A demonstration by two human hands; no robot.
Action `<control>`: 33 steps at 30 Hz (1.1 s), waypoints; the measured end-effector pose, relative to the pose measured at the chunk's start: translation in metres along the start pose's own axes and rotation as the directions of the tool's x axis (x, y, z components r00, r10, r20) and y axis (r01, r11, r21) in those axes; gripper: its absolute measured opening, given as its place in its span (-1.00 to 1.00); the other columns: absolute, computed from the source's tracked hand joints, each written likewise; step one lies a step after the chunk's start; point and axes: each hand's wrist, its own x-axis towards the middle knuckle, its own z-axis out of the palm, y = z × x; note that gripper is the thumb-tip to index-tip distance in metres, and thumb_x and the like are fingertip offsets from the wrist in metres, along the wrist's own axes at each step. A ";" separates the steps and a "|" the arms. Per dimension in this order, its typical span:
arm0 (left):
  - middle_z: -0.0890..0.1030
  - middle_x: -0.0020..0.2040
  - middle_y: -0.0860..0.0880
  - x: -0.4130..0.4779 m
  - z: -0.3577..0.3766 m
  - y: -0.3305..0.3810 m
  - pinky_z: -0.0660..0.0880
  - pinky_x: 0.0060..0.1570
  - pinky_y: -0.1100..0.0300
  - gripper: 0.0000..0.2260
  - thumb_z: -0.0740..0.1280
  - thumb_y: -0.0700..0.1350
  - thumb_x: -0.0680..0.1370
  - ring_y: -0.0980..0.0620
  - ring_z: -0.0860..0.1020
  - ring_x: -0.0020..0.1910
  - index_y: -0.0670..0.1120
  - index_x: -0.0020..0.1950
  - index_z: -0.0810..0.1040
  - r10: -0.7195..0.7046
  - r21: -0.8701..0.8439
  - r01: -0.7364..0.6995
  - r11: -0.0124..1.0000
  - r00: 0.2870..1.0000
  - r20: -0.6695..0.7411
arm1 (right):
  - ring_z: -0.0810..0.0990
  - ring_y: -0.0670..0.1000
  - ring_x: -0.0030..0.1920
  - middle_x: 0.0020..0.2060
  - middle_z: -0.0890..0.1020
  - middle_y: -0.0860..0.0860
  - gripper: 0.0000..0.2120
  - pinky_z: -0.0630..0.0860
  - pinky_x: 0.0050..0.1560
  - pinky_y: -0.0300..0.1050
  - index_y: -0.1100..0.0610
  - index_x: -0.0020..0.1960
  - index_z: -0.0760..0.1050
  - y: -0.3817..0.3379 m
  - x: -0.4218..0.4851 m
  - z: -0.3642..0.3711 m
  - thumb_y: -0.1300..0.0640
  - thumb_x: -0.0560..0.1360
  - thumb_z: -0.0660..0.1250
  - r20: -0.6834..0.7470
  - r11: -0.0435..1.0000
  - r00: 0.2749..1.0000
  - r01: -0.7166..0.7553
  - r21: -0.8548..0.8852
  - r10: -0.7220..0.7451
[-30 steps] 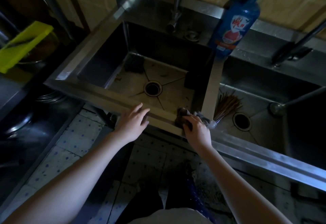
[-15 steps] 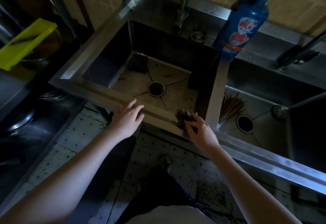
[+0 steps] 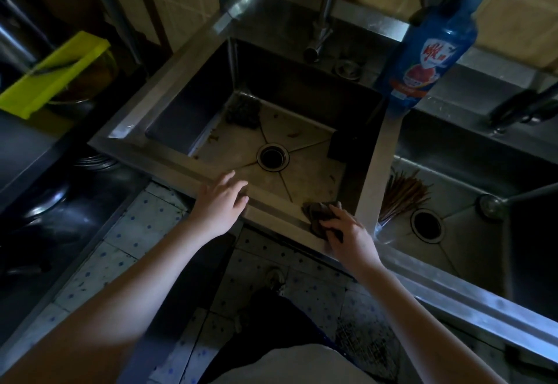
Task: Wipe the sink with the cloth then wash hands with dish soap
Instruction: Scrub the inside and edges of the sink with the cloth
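Note:
A steel double sink fills the view, its left basin bare around a round drain. My right hand presses a dark brown cloth onto the front rim of the left basin, fingers curled over it. My left hand rests flat on the same rim further left, fingers straight. A blue dish soap bottle stands on the back ledge between the two basins.
A faucet rises behind the left basin. Dark scrub pads lie in its far corner. The right basin holds a bundle of chopsticks and a ladle. A yellow-green board sits at left.
My right hand has slid the cloth a little along the front rim. My left hand has stayed resting on the rim. The camera has shifted slightly.

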 end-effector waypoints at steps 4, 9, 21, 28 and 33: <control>0.25 0.48 -0.08 0.014 -0.001 -0.005 0.17 0.38 -0.12 -0.64 0.19 0.04 0.59 -0.11 0.26 0.43 -0.01 0.37 0.39 -0.009 -0.016 0.009 1.000 1.000 -0.012 | 0.39 0.01 0.39 0.40 0.43 -0.06 -0.74 0.39 0.33 -0.12 0.05 0.14 0.62 -0.021 0.017 0.011 0.24 0.49 0.33 0.044 0.999 0.998 0.037 0.022 -0.038; 0.28 0.46 -0.08 0.024 -0.012 -0.020 0.17 0.38 -0.10 -0.65 0.20 0.02 0.59 -0.10 0.25 0.44 -0.01 0.36 0.40 -0.056 0.023 0.057 0.998 0.998 -0.033 | 0.45 0.04 0.34 0.41 0.40 -0.08 -0.71 0.50 0.28 -0.04 -0.02 0.17 0.59 -0.048 0.044 0.031 0.20 0.50 0.31 0.107 0.991 0.986 0.129 0.025 -0.131; 0.36 0.41 -0.10 0.009 -0.039 -0.067 0.20 0.35 -0.10 -0.66 0.23 0.00 0.58 -0.13 0.34 0.36 -0.02 0.34 0.41 -0.237 0.039 0.242 0.970 0.966 -0.103 | 0.51 0.04 0.20 0.30 0.43 -0.09 -0.73 0.47 0.10 -0.15 -0.10 0.17 0.53 -0.100 0.093 0.065 0.12 0.51 0.25 0.214 0.971 0.947 0.233 0.047 -0.238; 0.29 0.45 -0.05 0.023 -0.042 -0.086 0.15 0.37 -0.06 -0.63 0.18 0.02 0.59 -0.09 0.27 0.41 0.02 0.39 0.35 -0.202 0.071 0.206 0.976 0.978 -0.055 | 0.54 0.04 0.17 0.29 0.47 -0.10 -0.71 0.50 0.08 -0.13 -0.09 0.15 0.55 -0.112 0.098 0.071 0.12 0.47 0.27 0.188 0.980 0.962 0.196 0.043 -0.200; 0.25 0.47 -0.06 0.044 -0.053 -0.107 0.19 0.36 -0.06 -0.63 0.20 0.02 0.59 -0.10 0.28 0.41 0.01 0.39 0.34 -0.124 0.057 0.124 0.991 0.992 -0.009 | 0.54 0.03 0.12 0.23 0.49 -0.09 -0.69 0.48 0.03 -0.14 -0.15 0.17 0.52 -0.134 0.111 0.076 0.09 0.46 0.30 0.236 0.992 0.963 0.125 0.027 -0.128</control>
